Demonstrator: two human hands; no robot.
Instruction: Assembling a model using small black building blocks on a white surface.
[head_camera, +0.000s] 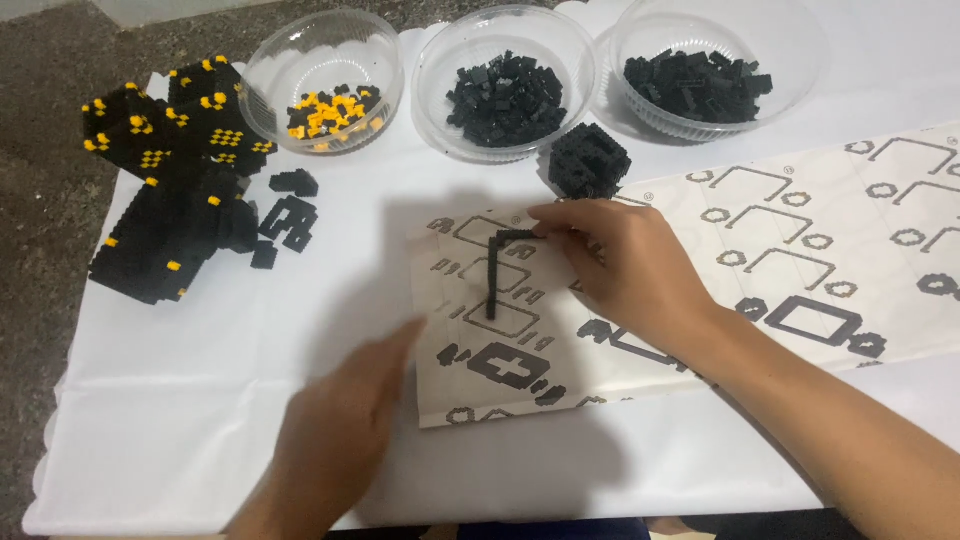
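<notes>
White cloth (200, 400) covers the work surface, with a printed instruction sheet (800, 250) spread across it. On the sheet's folded left end lies a thin black L-shaped brick strip (492, 280); the right hand (620, 265) pinches its short top arm between fingertips (545, 215) and thumb, the long leg hanging toward the wearer. The left hand (340, 430) lies flat and blurred, fingers loose, holding nothing, just touching the sheet's left edge. Behind stand three clear bowls (320, 60) of bricks, a small black cube (588, 160), and a black-and-yellow brick model (170, 190).
</notes>
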